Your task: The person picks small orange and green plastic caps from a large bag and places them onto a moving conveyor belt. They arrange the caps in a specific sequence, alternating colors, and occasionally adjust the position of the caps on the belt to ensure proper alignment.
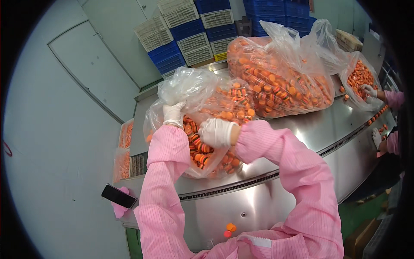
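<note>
A clear plastic bag (pixel 189 84) lies open on the metal table, holding many small round orange pieces (pixel 200 146), some with dark bands. My left hand (pixel 173 114), in a white glove, is closed on the bag's gathered film at its upper left side. Over the opening, my right hand (pixel 217 132), also gloved, is curled into a fist with the bag's film running down from it. Its fingertips are hidden, so whether pieces are inside the fist cannot be seen. Banded pieces show between the two hands.
A larger bag of orange pieces (pixel 280 82) stands to the right. A dark slotted track (pixel 228 186) crosses the metal table (pixel 267 198). A phone (pixel 118 196) rests at left. Loose pieces (pixel 231 227) lie near me. Another person's gloved hand (pixel 369 90) touches a bag. Stacked crates (pixel 194 43) stand behind.
</note>
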{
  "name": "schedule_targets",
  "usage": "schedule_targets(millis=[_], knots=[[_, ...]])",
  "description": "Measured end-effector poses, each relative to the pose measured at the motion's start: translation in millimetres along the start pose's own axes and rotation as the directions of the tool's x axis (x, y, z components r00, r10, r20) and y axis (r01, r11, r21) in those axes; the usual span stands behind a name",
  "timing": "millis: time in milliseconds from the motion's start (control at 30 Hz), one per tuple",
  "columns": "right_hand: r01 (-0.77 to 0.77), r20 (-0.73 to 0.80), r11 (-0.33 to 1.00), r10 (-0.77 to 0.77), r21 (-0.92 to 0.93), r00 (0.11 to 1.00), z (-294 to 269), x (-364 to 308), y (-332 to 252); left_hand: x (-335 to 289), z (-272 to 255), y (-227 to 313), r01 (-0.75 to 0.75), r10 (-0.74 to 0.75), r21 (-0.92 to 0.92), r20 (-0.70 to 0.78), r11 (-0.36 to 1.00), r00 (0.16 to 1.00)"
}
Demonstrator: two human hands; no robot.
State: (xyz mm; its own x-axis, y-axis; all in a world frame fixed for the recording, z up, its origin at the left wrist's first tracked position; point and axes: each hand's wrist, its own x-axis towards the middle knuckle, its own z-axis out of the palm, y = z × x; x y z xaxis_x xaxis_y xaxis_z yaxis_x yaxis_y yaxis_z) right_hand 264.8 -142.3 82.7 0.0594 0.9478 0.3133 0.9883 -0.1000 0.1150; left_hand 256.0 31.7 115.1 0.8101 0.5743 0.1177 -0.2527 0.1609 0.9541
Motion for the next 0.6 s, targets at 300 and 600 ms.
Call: schedule_targets(millis=[300,600], knots=[[-0.709,0.298,0.649,0.759,-0.277,0.579,-3.5,-21.7,58.5,37.8,-147.0,5.8,-0.236,0.292,0.82,0.089,0.521,0.952],[-0.111,0.066,0.994,0.112,-0.023,0.991,-28.3,-115.9,7.7,-114.3,-123.7,52.7,-0.161,0.423,0.914,-0.012,0.371,0.906]])
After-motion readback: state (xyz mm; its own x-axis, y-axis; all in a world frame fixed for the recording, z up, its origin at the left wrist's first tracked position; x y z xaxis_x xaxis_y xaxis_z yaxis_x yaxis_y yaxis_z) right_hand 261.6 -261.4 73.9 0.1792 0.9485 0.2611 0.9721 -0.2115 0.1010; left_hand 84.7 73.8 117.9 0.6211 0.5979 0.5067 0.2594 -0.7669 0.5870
